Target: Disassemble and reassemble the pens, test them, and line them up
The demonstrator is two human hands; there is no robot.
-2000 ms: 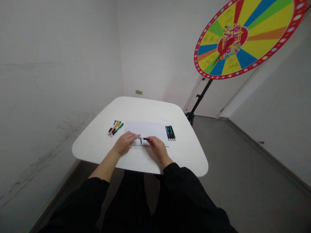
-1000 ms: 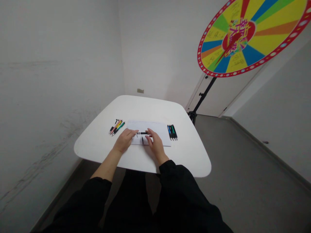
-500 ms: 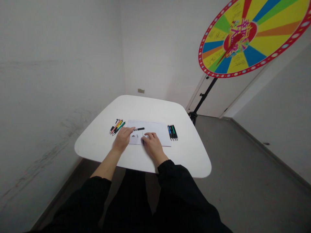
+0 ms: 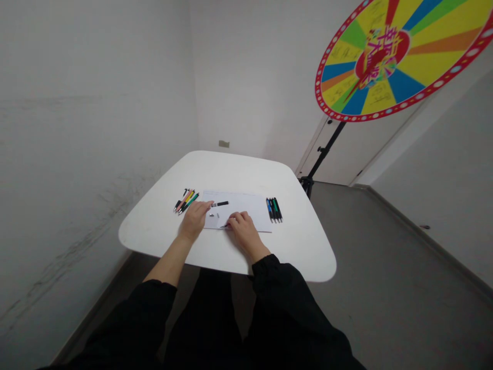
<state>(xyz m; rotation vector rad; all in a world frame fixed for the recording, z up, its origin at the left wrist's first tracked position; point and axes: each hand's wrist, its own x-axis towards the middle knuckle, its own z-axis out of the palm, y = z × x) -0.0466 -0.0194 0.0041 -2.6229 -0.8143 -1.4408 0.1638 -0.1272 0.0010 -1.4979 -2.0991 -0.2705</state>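
Your left hand (image 4: 193, 221) had its fingertips closed on the left end of a black pen barrel (image 4: 222, 203), whose long axis ran nearly left to right above the paper (image 4: 252, 205), the free dark end pointing right and slightly away from you, the paler stretch next to your fingers. Your right hand (image 4: 242, 228) was bent low over the near part of the sheet, fingers grasping a slim dark pen part (image 4: 224, 226); its visible tip pointed left and a little towards you, while the other end was hidden under your fingers. Between the hands lay two small pieces (image 4: 211, 215), too tiny to make out. The paper's near edge ran under both hands, and a strip of white table (image 4: 239, 172) separated it from the near rim, crossed by your forearms. Beyond the sheet's far edge, a broader stretch of tabletop gave you room to the far rim. Sideways you had less: a loose cluster of pens (image 4: 184, 200) sat just left of your left hand, and a row of four pens (image 4: 276, 209) lay beside the paper's right edge, tips towards you
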